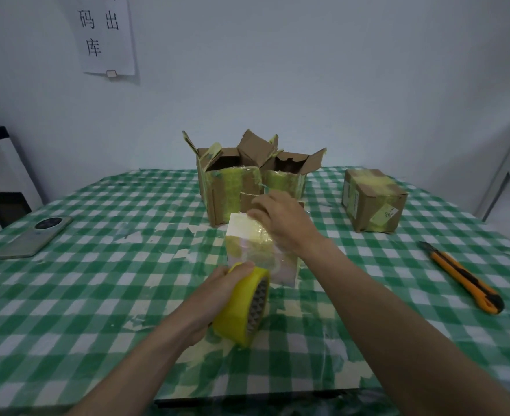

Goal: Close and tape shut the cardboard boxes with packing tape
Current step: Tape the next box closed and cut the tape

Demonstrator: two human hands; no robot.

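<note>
Nearest, the left hand grips a yellow packing-tape roll, its strip running away up the small pale cardboard box mid-desk, just beyond. On the box top, the right hand presses the strip with fingers bent, so it sits nearer. Behind: two open brown cardboard boxes, one taped brown box, one orange utility knife, one phone.

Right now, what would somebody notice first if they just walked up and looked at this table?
Probably the bright yellow tape roll gripped in the left hand at the middle of the green checked tablecloth, with tape stretched up onto a small pale box that the right hand rests on. Behind it stand two open cardboard boxes, and an orange utility knife lies to the right.
</note>
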